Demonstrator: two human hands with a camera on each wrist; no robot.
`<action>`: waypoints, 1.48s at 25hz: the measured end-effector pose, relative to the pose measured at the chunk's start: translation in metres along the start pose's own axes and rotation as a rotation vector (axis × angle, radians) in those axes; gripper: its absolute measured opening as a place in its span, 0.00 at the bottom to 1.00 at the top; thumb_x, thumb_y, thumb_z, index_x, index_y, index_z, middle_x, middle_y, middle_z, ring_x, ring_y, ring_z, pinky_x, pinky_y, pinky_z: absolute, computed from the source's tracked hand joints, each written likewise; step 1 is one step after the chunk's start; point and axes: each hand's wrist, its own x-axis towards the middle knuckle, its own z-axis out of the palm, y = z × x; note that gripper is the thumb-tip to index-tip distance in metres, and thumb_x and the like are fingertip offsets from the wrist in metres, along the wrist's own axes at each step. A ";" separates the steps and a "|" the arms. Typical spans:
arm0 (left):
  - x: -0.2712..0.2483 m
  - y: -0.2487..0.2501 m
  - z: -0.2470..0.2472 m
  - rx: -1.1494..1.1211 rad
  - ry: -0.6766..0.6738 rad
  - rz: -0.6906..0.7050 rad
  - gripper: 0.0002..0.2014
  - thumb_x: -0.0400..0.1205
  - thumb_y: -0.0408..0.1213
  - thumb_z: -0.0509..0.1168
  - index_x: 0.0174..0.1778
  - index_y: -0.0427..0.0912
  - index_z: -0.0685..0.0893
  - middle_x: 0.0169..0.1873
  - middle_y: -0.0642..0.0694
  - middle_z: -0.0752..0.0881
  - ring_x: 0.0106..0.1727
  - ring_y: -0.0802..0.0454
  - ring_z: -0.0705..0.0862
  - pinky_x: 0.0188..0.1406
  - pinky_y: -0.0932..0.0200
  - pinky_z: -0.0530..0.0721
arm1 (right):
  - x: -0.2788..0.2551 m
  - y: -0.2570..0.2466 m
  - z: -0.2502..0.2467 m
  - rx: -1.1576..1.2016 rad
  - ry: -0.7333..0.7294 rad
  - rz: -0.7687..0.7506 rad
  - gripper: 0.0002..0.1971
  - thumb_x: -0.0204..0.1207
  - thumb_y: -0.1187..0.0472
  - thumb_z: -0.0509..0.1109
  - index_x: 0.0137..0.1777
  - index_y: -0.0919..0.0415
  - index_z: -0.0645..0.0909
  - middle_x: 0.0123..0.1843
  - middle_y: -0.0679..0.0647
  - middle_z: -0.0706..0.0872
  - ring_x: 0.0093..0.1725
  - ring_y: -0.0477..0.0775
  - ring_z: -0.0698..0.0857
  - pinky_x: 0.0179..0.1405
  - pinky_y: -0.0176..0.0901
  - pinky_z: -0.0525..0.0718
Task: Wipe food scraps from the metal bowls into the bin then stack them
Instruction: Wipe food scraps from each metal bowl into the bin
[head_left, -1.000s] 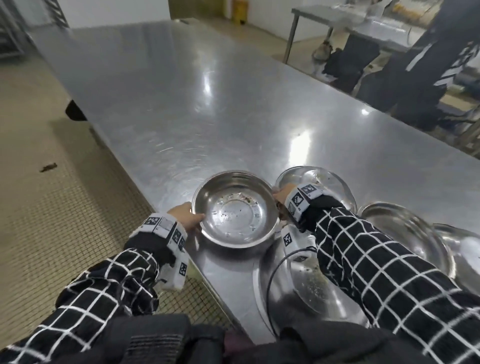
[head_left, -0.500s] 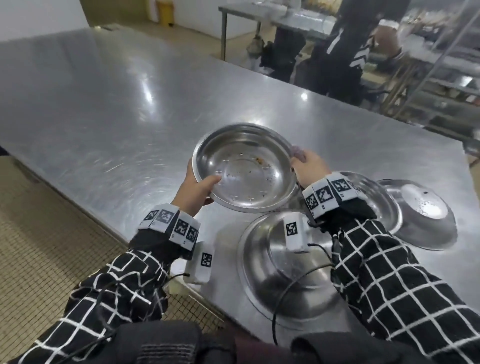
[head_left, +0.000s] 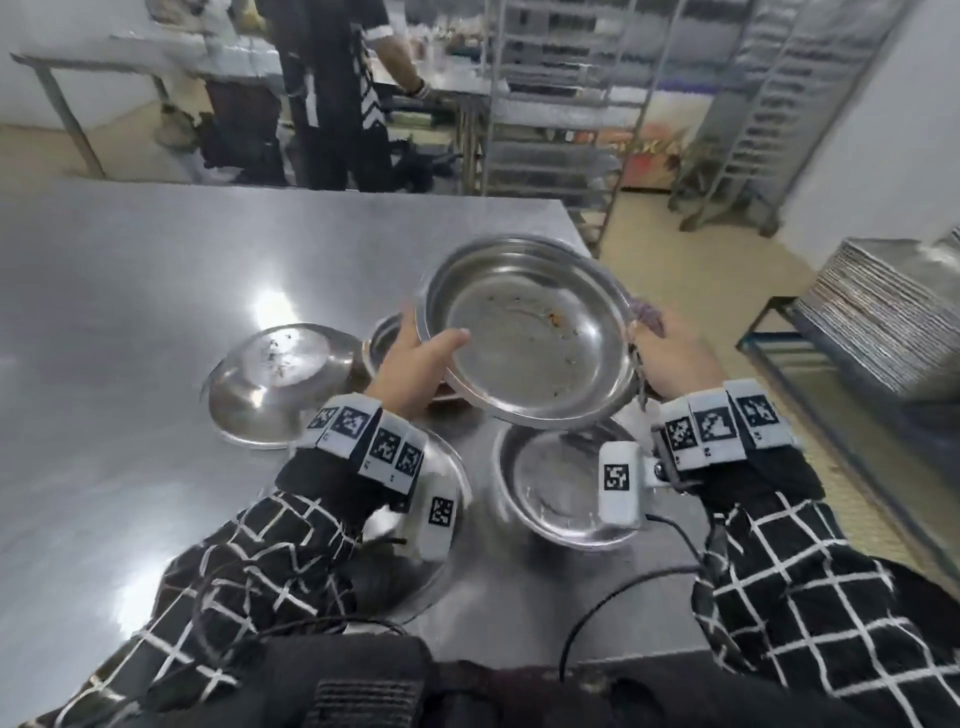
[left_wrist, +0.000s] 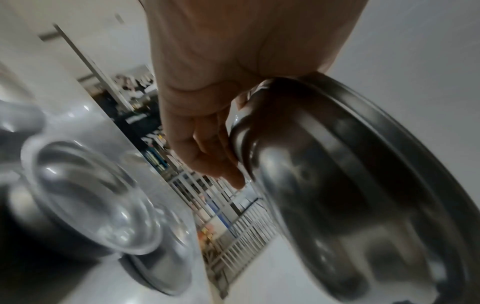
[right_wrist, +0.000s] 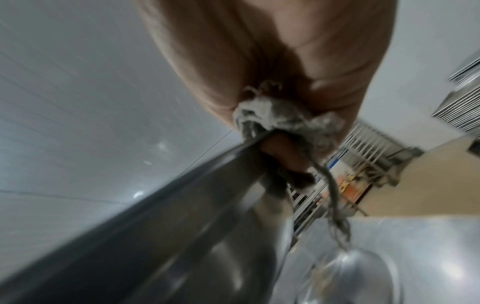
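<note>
Above the worktop, soiled bowl now lifted rightward, left hand and rag-holding right hand gripping its rim, bin-bound probably.

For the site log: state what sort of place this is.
Most likely a commercial kitchen or canteen dish area: a large stainless steel table, tall wire racks behind it, a stack of metal trays at the right, and several metal bowls.

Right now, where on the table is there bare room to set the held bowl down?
The table's left and far stretch, beyond the upturned bowl, is bare. The near right corner is crowded: bowls sit under the held bowl and both hands, and the right hand also holds a rag.
</note>
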 end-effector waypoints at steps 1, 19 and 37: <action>0.001 0.000 0.030 -0.009 -0.055 -0.006 0.21 0.80 0.38 0.65 0.69 0.53 0.70 0.54 0.46 0.85 0.47 0.51 0.87 0.48 0.55 0.87 | -0.002 0.021 -0.023 0.018 0.037 0.041 0.18 0.86 0.53 0.56 0.64 0.65 0.78 0.61 0.61 0.83 0.54 0.60 0.81 0.48 0.45 0.74; -0.041 -0.077 0.422 0.182 -0.452 -0.311 0.31 0.86 0.60 0.48 0.61 0.35 0.81 0.41 0.38 0.87 0.41 0.42 0.88 0.42 0.48 0.88 | -0.027 0.355 -0.261 -0.044 0.327 0.235 0.14 0.87 0.56 0.54 0.64 0.57 0.78 0.54 0.51 0.84 0.47 0.46 0.79 0.37 0.34 0.72; -0.015 -0.073 0.486 0.486 -0.806 -0.094 0.21 0.87 0.49 0.51 0.74 0.46 0.70 0.47 0.49 0.88 0.44 0.56 0.89 0.36 0.72 0.84 | 0.028 0.380 -0.209 -0.244 0.130 -0.375 0.22 0.79 0.67 0.65 0.74 0.60 0.75 0.76 0.60 0.74 0.75 0.57 0.73 0.77 0.47 0.67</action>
